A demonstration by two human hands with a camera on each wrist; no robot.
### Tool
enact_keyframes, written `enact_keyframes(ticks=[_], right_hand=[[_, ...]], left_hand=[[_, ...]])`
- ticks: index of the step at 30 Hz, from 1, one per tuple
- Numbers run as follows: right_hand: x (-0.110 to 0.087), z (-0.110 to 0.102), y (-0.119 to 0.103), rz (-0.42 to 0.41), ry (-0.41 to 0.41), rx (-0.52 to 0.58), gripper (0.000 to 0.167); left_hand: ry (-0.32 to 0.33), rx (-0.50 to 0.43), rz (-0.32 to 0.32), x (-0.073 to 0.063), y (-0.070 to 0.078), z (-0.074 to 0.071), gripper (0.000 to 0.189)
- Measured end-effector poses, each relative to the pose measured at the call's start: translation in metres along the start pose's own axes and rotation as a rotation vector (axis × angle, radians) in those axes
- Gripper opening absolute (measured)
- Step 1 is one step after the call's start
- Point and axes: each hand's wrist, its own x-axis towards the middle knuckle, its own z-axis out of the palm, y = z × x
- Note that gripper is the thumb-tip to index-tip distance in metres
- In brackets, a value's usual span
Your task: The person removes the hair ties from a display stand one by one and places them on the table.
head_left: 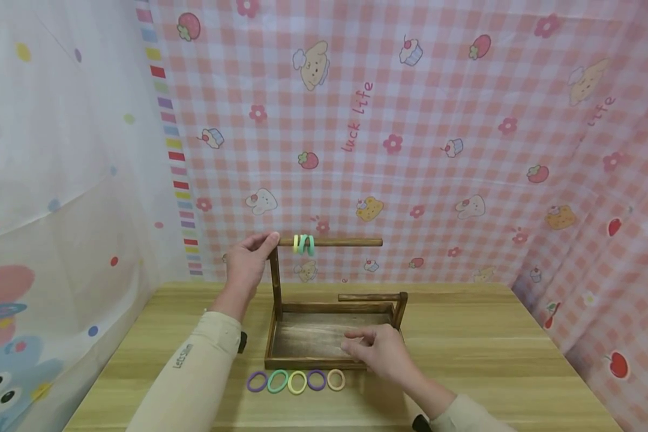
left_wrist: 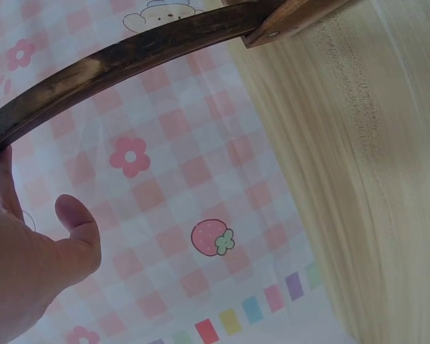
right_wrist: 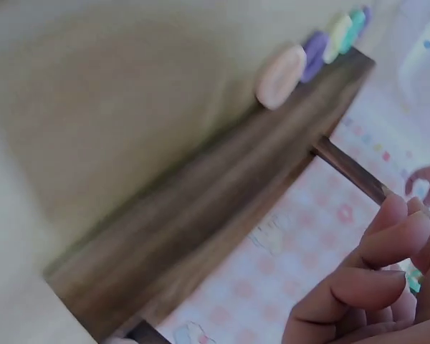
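Observation:
My left hand [head_left: 246, 264] grips the top corner of the wooden rack [head_left: 276, 282], where the upper bar [head_left: 351, 242] meets the tall post. Close to this corner, a yellow ring [head_left: 296, 244] and green rings [head_left: 310, 245] hang on the bar. Over the rack's tray, near its front right, my right hand [head_left: 383, 351] has loosely bent fingers, with nothing visible between them. Along the tray's front edge, several rings lie in a row: purple [head_left: 257, 381], green [head_left: 278, 381], yellow [head_left: 297, 382], another purple [head_left: 316, 380] and peach [head_left: 336, 380].
A shorter bar [head_left: 368, 297] on a low post stands at the tray's right end, its free end pointing left. The wooden table [head_left: 480, 360] lies under everything. Behind it hangs a pink checked curtain [head_left: 426, 180], with a white curtain [head_left: 75, 180] on the left.

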Motion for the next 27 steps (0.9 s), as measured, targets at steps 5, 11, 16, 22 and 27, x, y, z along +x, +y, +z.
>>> enact_keyframes(ticks=[5, 11, 16, 22, 27], right_hand=[[0.013, -0.002, -0.019, -0.101, 0.129, -0.113, 0.027], [0.033, 0.005, -0.042, -0.208, 0.294, -0.237, 0.027], [0.052, 0.011, -0.059, -0.251, 0.425, -0.278, 0.032], [0.074, 0.018, -0.074, -0.291, 0.574, -0.275, 0.034], [0.090, 0.026, -0.083, -0.310, 0.648, -0.254, 0.034]], left_hand=[[-0.002, -0.010, -0.003, 0.000, -0.001, -0.002, 0.046], [0.003, -0.007, 0.001, 0.000, -0.001, -0.004, 0.048], [-0.002, -0.003, 0.005, -0.002, -0.001, -0.003, 0.049], [-0.009, -0.015, 0.012, -0.001, 0.000, -0.001, 0.047], [-0.005, -0.013, 0.016, -0.003, 0.001, 0.001, 0.046]])
